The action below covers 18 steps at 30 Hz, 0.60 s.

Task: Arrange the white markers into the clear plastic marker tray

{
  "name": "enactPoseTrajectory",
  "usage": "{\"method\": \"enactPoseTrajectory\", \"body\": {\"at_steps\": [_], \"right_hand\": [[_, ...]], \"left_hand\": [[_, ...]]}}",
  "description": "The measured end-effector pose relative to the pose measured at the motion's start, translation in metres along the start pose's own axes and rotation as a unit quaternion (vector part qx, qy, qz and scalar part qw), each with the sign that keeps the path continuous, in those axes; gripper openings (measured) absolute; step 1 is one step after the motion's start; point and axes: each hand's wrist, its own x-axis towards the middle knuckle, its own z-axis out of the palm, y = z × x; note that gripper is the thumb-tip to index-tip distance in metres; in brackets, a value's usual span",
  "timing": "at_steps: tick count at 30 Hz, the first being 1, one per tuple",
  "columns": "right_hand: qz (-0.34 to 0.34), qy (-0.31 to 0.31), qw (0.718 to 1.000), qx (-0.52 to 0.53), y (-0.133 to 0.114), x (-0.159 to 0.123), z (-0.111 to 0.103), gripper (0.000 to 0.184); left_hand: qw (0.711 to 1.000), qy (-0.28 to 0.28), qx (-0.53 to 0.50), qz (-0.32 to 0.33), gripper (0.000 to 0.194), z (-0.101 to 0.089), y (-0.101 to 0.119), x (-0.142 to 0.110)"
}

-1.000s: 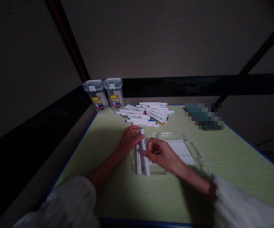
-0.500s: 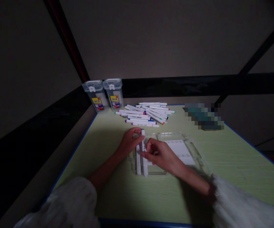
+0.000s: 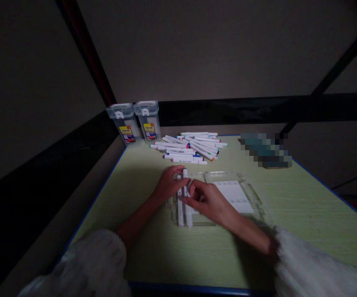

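Note:
A white marker (image 3: 189, 218) with a dark cap end is held lengthwise over the left part of an open clear plastic case (image 3: 207, 222). Its far end is pinched by my left hand (image 3: 168, 182), and my right hand (image 3: 207, 200) grips it around the middle, thumb on top. Just left of it, a second white marker (image 3: 180, 212) lies in the case, nearly parallel. A white sheet or insert (image 3: 233, 196) shows in the right half of the case. My right fingers hide part of the held marker.
Behind the case lies a loose pile of white markers (image 3: 193, 146) with variously coloured ends. Two lidded clear containers (image 3: 125, 123) with yellow labels stand at the back left. A blurred-out flat object (image 3: 265, 152) lies at the back right of the green table (image 3: 178, 260).
The held marker has shifted slightly left and come closer to the marker lying beside it. Both hands keep their hold and move only a little with it.

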Motion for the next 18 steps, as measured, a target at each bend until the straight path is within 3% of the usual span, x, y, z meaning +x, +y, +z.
{"method": "enactPoseTrajectory", "body": {"at_steps": [18], "right_hand": [[-0.004,-0.022,1.0,-0.012,-0.0015,-0.0012,-0.0003,0.025]], "left_hand": [[1.0,-0.005,-0.015,0.008,0.037,-0.0004,0.0003,0.0014]]}}
